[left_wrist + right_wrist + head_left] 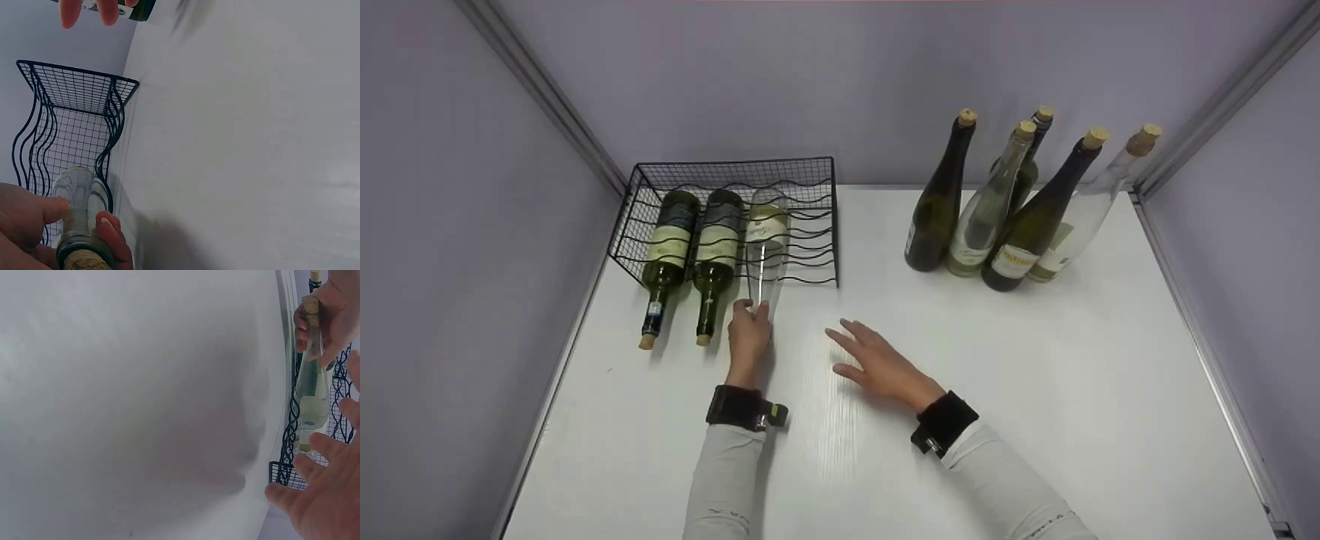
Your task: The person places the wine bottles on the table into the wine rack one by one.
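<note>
My left hand (749, 334) grips the neck of a clear glass bottle (767, 247) that lies in a black wire rack (817, 262), base toward the back wall. In the left wrist view, thumb and fingers wrap the neck just behind the cork (87, 261). Two dark green bottles with cream labels, one at the far left (667, 244) and one beside it (718, 244), lie in the same rack, corked necks pointing to the front. My right hand (889, 369) hovers over the table to the right, fingers spread and holding nothing; the right wrist view shows its fingertips (275, 492) near the rack.
Several corked bottles stand upright at the back right, among them a dark one (936, 210), a clear one (986, 214) and another dark one (1035, 225). The white table (840, 465) is bounded by grey panel walls (840, 82) at the back and sides.
</note>
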`<act>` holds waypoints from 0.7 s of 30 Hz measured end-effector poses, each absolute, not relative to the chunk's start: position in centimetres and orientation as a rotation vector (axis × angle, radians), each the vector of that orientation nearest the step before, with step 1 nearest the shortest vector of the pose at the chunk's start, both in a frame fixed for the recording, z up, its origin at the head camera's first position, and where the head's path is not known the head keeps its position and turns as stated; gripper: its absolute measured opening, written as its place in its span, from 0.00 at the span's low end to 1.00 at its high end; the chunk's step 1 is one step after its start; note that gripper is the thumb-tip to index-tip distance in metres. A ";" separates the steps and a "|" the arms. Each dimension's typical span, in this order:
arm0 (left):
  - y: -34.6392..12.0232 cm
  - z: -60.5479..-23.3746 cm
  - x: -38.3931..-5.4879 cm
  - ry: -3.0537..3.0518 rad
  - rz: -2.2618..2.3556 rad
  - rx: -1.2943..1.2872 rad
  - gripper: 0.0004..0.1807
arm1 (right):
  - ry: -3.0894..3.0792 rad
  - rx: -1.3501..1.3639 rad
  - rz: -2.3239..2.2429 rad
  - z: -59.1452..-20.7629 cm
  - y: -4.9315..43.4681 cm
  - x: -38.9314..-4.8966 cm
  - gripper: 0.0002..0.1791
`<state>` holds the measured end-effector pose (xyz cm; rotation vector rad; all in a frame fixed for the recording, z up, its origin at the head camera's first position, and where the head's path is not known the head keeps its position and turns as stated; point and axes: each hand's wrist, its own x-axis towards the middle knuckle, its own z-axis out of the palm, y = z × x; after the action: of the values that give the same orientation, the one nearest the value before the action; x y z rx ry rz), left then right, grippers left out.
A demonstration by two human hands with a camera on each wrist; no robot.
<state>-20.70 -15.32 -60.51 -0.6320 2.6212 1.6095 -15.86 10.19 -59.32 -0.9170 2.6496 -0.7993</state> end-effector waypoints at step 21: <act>-15.4 -60.3 -20.1 2.754 1.419 -0.561 0.38 | 2.642 -0.885 -0.814 -59.6 11.4 -15.2 0.34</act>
<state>-20.07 -15.41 -60.35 -0.5610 2.7541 1.4185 -15.25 11.35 -59.65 -0.8853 2.6424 -0.8139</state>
